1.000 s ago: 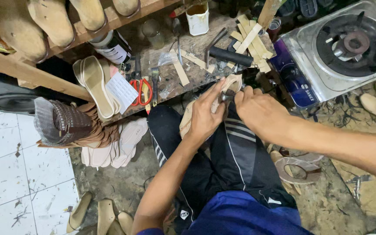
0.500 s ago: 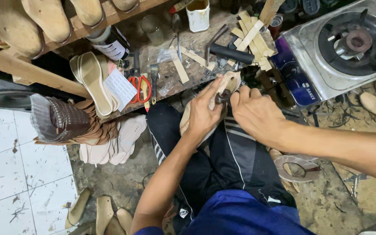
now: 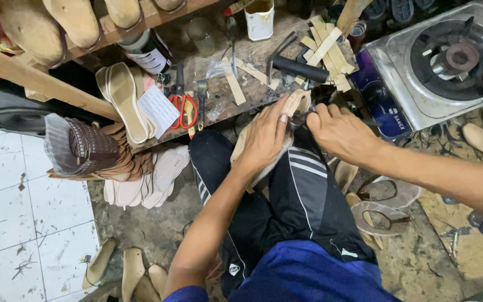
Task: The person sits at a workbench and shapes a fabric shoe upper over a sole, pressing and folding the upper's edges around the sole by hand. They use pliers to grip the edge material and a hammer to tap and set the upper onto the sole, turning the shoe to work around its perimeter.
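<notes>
A person's left hand is gripping a tan shoe sole on their lap while the right hand is closing, perhaps around a small tool, at its unfinished tip.

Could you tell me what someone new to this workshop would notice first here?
At centre, the left hand presses a tan shoe sole on the lap while the right hand works its tip. A gas stove sits upper right; red-handled scissors lie on the workbench.

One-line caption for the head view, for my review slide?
Seated at a cluttered workbench, left hand presses a tan shoe sole on the lap while right hand works its tip.
</notes>
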